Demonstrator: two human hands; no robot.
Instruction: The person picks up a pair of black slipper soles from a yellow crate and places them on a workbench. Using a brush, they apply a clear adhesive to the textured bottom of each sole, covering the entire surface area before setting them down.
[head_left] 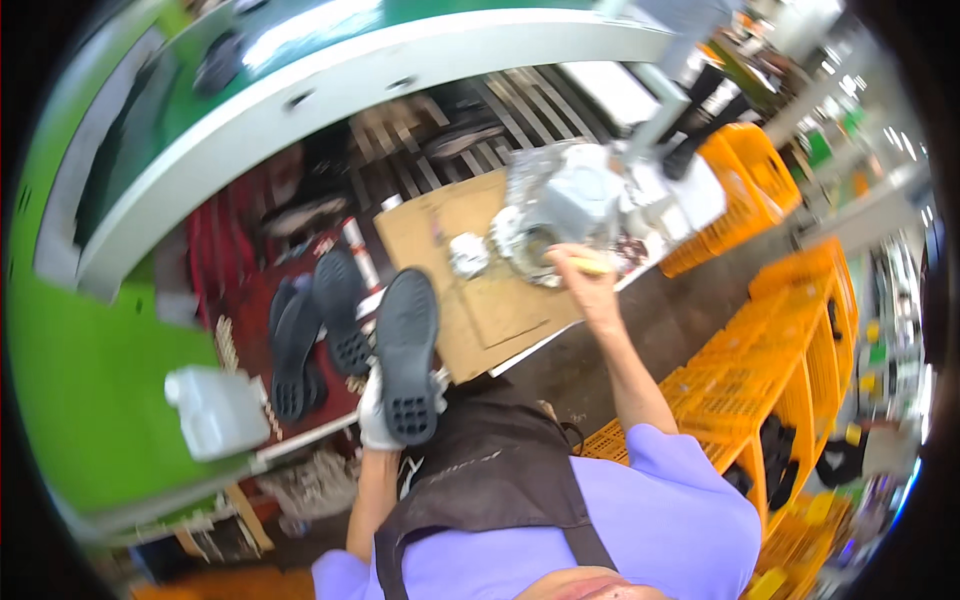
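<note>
My left hand (377, 412), in a white glove, grips a black shoe sole (408, 340) by its heel end, where a grid of square hollows shows. More black soles (292, 350) lie on the dark red work surface to its left, and one (341, 305) lies right beside the held one. My bare right hand (582, 278) is closed round a tool with a yellow handle (592, 266), over a round container (535, 250) wrapped in crumpled, shiny film. The tool's working end is hard to make out. Behind it stands a translucent pale container (582, 190).
Brown cardboard (470, 300) covers the bench's middle, with a crumpled white wad (467, 256) on it. A white plastic jug (215, 412) stands at left. A pale curved machine frame (340, 82) spans the back. Orange crates (725, 385) line the right side.
</note>
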